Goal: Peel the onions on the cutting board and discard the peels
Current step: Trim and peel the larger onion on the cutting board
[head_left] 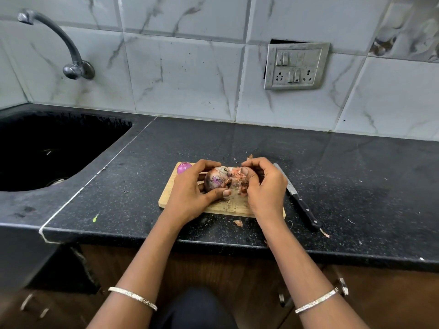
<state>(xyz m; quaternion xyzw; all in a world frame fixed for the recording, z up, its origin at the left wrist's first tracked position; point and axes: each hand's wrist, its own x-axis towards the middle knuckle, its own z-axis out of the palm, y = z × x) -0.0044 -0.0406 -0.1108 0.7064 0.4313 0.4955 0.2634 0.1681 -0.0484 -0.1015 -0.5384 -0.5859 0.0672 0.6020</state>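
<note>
Onion at the centre of the frame, held just over the cutting board — the left hand cups it, its grip closed round the bulb. The right hand pinches a loose flap of papery peel at the bulb's right end. That skin looks dry and brittle, likely to tear into flakes — best taken near the root; the flesh beneath seems firm but slick. A peeled onion lies at the board's upper-left corner, a knife to the right on the dark surface.
</note>
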